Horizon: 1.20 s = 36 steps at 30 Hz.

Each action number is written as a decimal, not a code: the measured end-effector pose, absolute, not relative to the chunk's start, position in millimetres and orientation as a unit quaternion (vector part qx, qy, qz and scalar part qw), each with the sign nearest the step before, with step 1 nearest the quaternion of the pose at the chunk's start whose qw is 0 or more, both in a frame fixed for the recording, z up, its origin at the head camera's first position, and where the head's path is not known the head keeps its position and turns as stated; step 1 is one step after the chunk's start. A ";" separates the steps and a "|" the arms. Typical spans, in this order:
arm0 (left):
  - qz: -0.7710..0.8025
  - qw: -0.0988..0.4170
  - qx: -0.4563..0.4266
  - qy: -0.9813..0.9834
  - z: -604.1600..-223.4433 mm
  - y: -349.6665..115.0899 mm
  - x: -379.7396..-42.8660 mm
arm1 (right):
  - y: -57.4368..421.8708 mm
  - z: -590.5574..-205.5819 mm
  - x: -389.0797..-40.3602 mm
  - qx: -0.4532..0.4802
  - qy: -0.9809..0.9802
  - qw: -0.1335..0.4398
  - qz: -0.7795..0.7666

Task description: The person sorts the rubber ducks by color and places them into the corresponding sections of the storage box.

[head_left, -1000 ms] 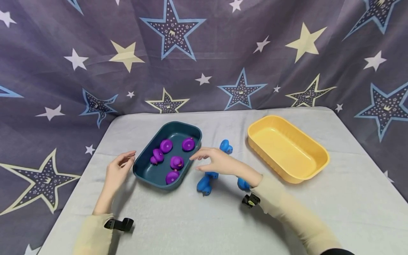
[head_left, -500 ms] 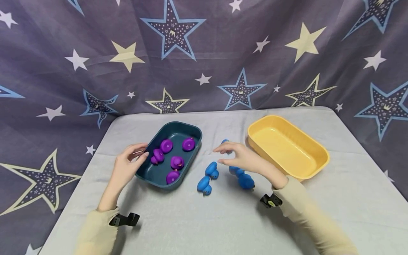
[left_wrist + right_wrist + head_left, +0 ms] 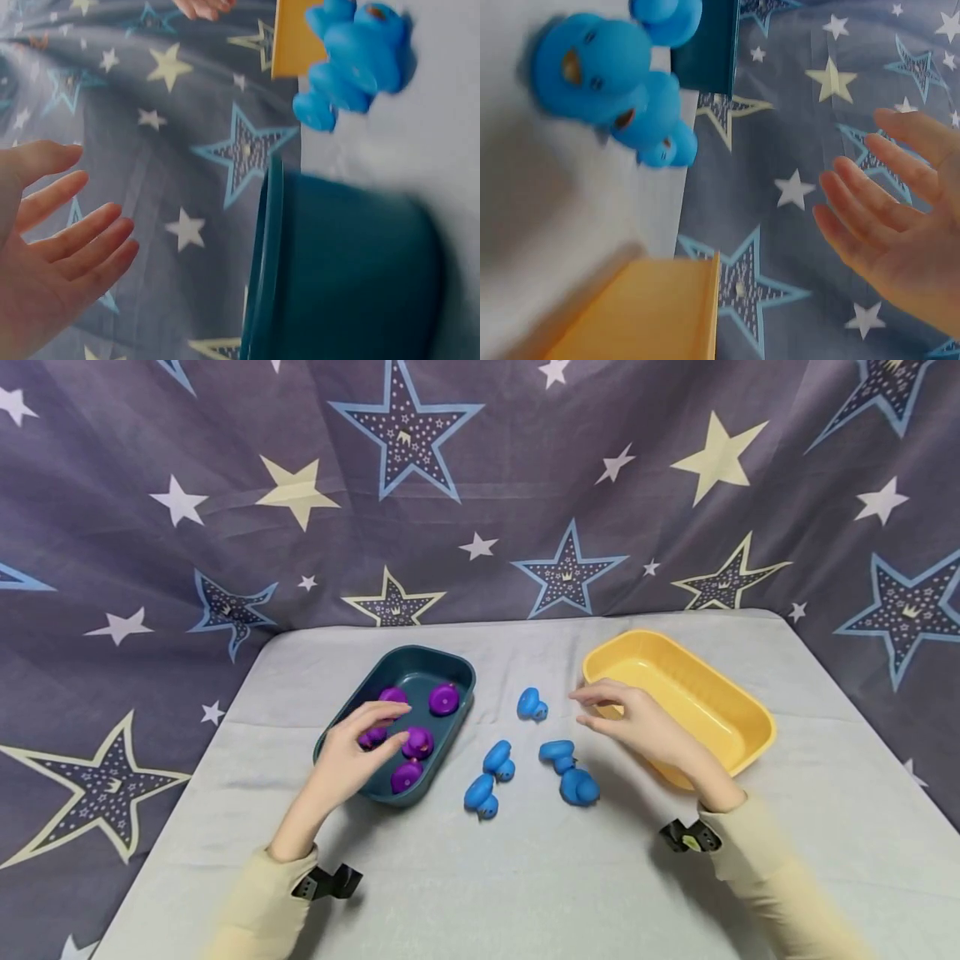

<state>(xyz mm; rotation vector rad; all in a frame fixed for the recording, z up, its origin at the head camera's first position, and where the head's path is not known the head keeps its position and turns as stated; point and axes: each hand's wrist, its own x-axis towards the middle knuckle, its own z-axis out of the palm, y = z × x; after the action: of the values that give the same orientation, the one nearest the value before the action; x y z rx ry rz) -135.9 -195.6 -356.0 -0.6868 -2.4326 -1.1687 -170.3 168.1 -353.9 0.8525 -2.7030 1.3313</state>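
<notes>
My left hand point(image 3: 352, 760) hovers over the near left side of a dark teal bin point(image 3: 367, 789), fingers spread and holding nothing. Several purple rubber ducks point(image 3: 443, 699) lie in that bin, some partly covered by the hand. My right hand point(image 3: 637, 727) is above the left rim of a yellow bin point(image 3: 720, 727), its fingers relaxed with nothing between them. Between the bins, several blue rubber ducks lie on the table, among them a far one point(image 3: 528, 702) and a near one point(image 3: 579, 787). In the right wrist view the right hand point(image 3: 900, 217) shows bare, loosely bent fingers.
A pale cloth covers the table point(image 3: 480, 893). Behind it hangs a dark curtain point(image 3: 495, 460) with a star pattern. Black wrist cameras point(image 3: 327, 882) are strapped over both sleeves.
My left hand has moved right, from beside the teal bin to over it. My right hand has gone right, from the teal bin's edge across the blue ducks to the yellow bin.
</notes>
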 end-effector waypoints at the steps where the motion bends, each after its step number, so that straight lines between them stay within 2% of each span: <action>1: -0.407 0.173 -0.250 -0.861 -356.9 -192.3 -135.3 | 172.6 -354.8 -170.6 0.271 -0.865 0.015 0.422; 7: -0.392 0.122 -0.285 -0.866 -362.7 -174.3 -129.8 | 202.2 -362.2 -171.6 0.258 -0.879 0.090 0.390; 18: -0.369 0.052 -0.325 -0.869 -375.4 -154.3 -125.0 | 258.5 -374.8 -174.0 0.188 -0.900 0.160 0.359; 29: -0.359 -0.029 -0.330 -0.873 -386.7 -141.2 -121.5 | 306.5 -383.2 -174.2 0.117 -0.902 0.167 0.381; 36: -0.325 -0.057 -0.334 -0.883 -393.7 -134.8 -119.1 | 332.0 -392.5 -174.7 0.067 -0.911 0.174 0.367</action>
<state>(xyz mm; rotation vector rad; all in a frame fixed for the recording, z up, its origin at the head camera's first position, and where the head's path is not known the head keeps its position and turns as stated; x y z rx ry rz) -119.1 -134.8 -393.7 -1.0878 -2.8789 -1.0603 -174.7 332.0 -392.5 0.1910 -2.5847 1.0405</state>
